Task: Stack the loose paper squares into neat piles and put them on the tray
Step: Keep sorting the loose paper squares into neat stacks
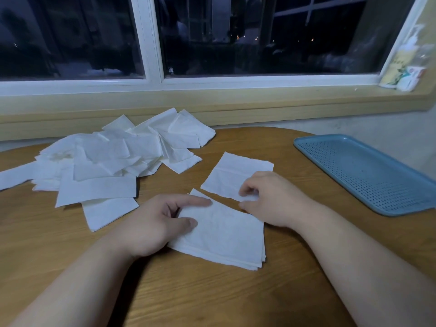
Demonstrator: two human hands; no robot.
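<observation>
**One square a short pull from the pile**

The right hand (271, 199) has its thumb and curled fingers pinched on the near corner of a single square (232, 177). The left hand (155, 223) grips the left end of the small pile (226, 237), thumb on top. The square lies just beyond the pile's far right corner, almost touching it, so the right hand is nearer. The pile's longer side runs left to right. The loose heap (113, 159) sprawls at the far left of the wooden table (212, 298), and the blue tray (368, 171) sits at the right edge, below the dark window (259, 34)
</observation>
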